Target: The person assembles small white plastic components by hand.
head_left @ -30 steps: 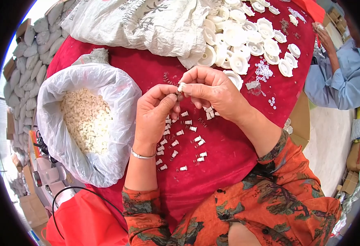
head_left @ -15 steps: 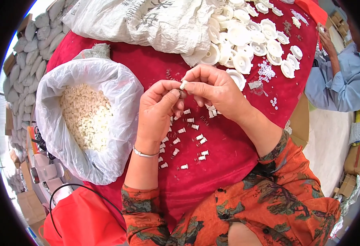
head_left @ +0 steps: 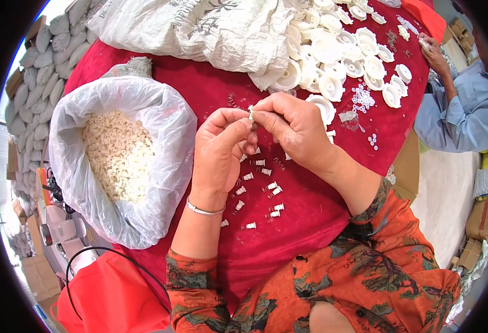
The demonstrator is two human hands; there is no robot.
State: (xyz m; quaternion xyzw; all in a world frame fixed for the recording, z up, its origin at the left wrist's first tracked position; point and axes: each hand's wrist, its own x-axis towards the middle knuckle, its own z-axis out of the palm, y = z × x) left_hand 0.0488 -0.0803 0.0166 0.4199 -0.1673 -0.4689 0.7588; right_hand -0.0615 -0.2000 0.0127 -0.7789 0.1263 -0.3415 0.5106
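Over the red cloth, my two hands meet at a small white plastic part (head_left: 251, 112). My right hand (head_left: 295, 129) pinches it between thumb and forefinger. My left hand (head_left: 221, 150) is closed right beside it, thumb against forefinger; a small dark bit shows near those fingertips, too small to name. Beneath and in front of my hands lie several small white plastic pieces with springs (head_left: 272, 186) on them, scattered on the cloth. Loose coil springs (head_left: 231, 100) lie just beyond my left hand.
A plastic-lined sack (head_left: 66, 116) of small cream parts stands at left. A white woven sack (head_left: 199, 33) lies at the far side, beside piled white round plastic caps (head_left: 330, 87) and small translucent rings (head_left: 361, 99). Another person's blue sleeve (head_left: 469, 111) shows at right.
My left hand has shifted slightly right, and the white part now stands more upright at the fingertips. The other person's hand has moved toward the table.
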